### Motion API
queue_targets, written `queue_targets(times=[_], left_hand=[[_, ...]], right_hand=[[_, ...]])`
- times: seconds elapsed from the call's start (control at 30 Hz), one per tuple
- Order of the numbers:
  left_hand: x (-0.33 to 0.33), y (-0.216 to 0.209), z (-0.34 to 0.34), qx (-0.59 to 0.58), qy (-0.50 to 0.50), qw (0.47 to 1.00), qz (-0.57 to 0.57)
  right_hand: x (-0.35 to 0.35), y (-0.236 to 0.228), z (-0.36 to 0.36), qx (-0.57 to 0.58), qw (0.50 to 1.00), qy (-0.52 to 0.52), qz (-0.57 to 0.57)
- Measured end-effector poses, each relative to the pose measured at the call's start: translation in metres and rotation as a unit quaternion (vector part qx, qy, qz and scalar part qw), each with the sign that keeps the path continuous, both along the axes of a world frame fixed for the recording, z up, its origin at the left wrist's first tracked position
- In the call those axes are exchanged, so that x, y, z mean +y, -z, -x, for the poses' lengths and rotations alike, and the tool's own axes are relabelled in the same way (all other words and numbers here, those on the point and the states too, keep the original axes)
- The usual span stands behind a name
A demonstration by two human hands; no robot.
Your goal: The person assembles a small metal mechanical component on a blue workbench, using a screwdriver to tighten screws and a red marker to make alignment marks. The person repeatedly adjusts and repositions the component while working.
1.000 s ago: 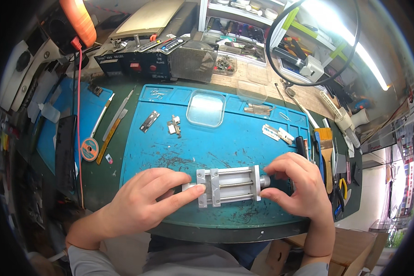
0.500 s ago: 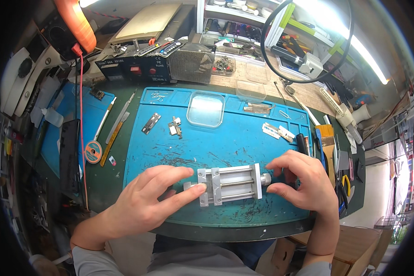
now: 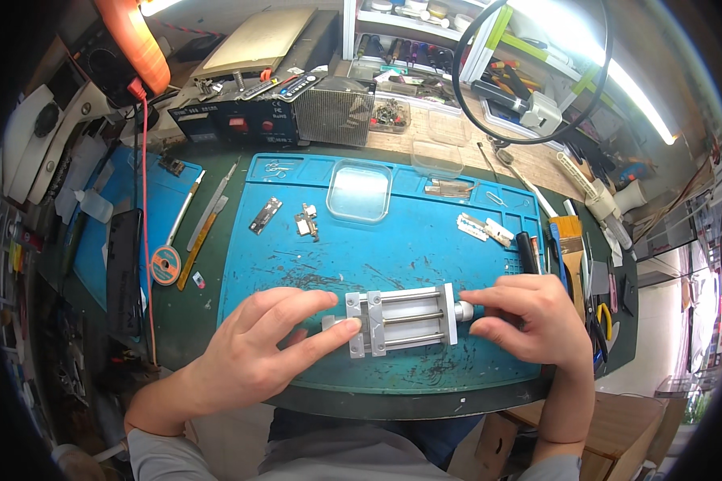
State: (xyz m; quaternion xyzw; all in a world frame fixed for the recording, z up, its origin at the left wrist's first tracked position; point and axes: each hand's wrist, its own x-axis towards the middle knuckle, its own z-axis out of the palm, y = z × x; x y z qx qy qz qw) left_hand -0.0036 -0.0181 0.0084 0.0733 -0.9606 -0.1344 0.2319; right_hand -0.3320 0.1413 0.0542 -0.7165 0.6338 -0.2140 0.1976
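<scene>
A silver metal clamp fixture (image 3: 413,318) with parallel rods lies across the blue mat (image 3: 281,248) near its front edge. My left hand (image 3: 257,341) grips its left end, one fingertip resting on the end jaw (image 3: 354,343). Beside that jaw is the sliding jaw (image 3: 376,341), with only a narrow gap between them. Something small and grey may sit in the gap; I cannot make it out. At the right end, my right hand (image 3: 529,317) closes its thumb and index finger about the round knob (image 3: 464,311).
Two small circuit boards (image 3: 265,216) (image 3: 306,222) lie behind the fixture, near a clear plastic dish (image 3: 358,191). Razor blades (image 3: 485,229) are at the mat's right. A solder spool (image 3: 165,265) and craft knife (image 3: 201,243) lie left. A brush (image 3: 568,228) and other tools stand right.
My right thumb and index finger have closed in on the knob. The sliding jaw appears slightly nearer the end jaw. My left hand has barely moved.
</scene>
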Motion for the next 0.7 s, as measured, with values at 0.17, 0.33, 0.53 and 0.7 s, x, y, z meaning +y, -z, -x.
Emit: queue_targets(times=[0.17,0.33,0.53,0.7], left_hand=[[0.0,-0.001,0.0,-0.001,0.001,1.0,0.009],[-0.001,0.001,0.0,0.001,0.003,1.0,0.016],[-0.001,0.002,0.0,0.003,0.002,0.999,0.033],[-0.001,0.004,0.001,0.012,0.003,0.999,0.038]], right_hand=[[0.003,-0.002,0.001,-0.044,0.997,0.035,0.054],[0.006,-0.002,0.006,-0.071,0.994,-0.006,0.079],[-0.001,0.008,-0.006,0.045,0.995,0.028,0.09],[0.003,0.003,0.001,-0.016,0.993,0.029,0.112]])
